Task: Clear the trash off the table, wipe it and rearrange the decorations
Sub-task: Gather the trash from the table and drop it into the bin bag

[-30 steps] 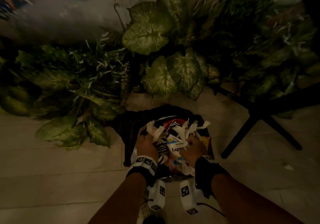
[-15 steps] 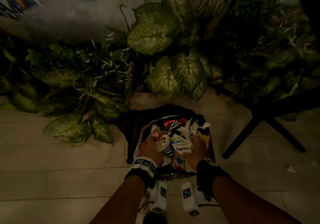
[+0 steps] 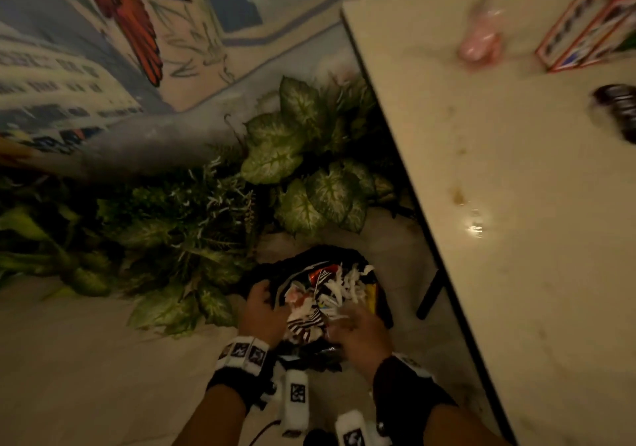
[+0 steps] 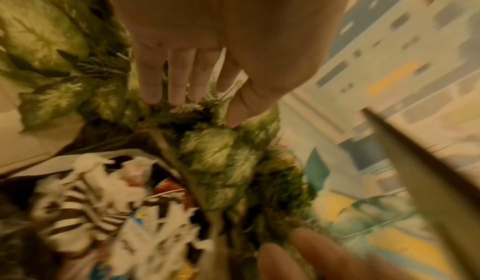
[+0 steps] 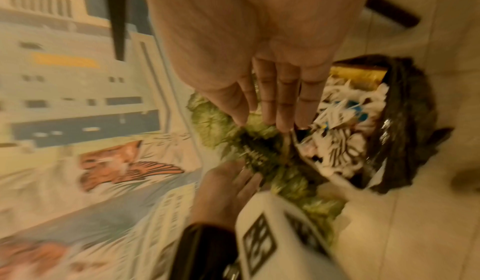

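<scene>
A black trash bag [image 3: 349, 254] stands open on the floor, filled with crumpled paper and wrappers [image 3: 320, 304]. My left hand [image 3: 261, 311] hovers at the bag's left rim and my right hand [image 3: 361, 332] at its near right side. Both palms are empty. The left wrist view shows the left hand [image 4: 189, 108] with straight fingers over the trash [image 4: 103, 202]. In the right wrist view the right hand [image 5: 270, 116] is also flat and empty beside the bag [image 5: 397, 120]. The pale table [image 3: 516, 239] at right carries brown stains [image 3: 456, 196].
On the table lie a pinkish clear plastic item [image 3: 481, 39], a red and white box [image 3: 585, 29] and a dark round object [image 3: 619, 111]. Leafy plants [image 3: 275, 156] line the painted wall behind the bag. A black table leg [image 3: 430, 294] stands right of the bag.
Both hands have let go of the trash they were pressing into the bag and lifted off it. The view has swung up and right, bringing the table in.
</scene>
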A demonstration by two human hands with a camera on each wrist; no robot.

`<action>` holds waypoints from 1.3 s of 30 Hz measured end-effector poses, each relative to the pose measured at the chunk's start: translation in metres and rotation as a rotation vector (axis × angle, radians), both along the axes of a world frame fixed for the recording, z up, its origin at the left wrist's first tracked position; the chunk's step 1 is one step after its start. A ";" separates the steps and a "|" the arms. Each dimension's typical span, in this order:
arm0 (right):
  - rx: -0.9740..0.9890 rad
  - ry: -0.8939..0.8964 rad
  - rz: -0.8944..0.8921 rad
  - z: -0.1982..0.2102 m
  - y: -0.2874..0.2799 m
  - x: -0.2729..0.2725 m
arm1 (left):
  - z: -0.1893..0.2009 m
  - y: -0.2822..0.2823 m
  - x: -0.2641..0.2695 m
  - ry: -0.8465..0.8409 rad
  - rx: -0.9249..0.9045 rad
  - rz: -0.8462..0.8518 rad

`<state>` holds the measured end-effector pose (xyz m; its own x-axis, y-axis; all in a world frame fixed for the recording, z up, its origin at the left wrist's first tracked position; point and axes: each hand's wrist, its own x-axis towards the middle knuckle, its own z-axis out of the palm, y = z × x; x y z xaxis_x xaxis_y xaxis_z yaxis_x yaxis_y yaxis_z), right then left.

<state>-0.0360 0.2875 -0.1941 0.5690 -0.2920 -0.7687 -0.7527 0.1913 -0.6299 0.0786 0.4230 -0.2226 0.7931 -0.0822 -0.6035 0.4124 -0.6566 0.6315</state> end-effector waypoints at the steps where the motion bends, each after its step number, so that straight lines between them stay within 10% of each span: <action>1: 0.057 -0.026 0.001 0.026 -0.001 -0.007 | 0.018 -0.004 -0.001 -0.018 -0.008 0.010; 9: 0.156 -0.348 0.227 0.172 -0.102 -0.102 | 0.156 -0.079 -0.028 -0.373 -0.116 0.018; 18: -0.041 -0.291 0.105 0.226 -0.261 -0.208 | 0.239 -0.195 -0.107 -0.426 -0.257 -0.125; 29: -0.357 -0.254 -0.218 0.243 -0.374 -0.286 | 0.253 -0.319 -0.155 -0.499 -0.119 -0.765; 39: -0.765 -0.081 -0.151 0.250 -0.556 -0.316 | 0.214 -0.472 -0.182 -0.309 0.170 -0.737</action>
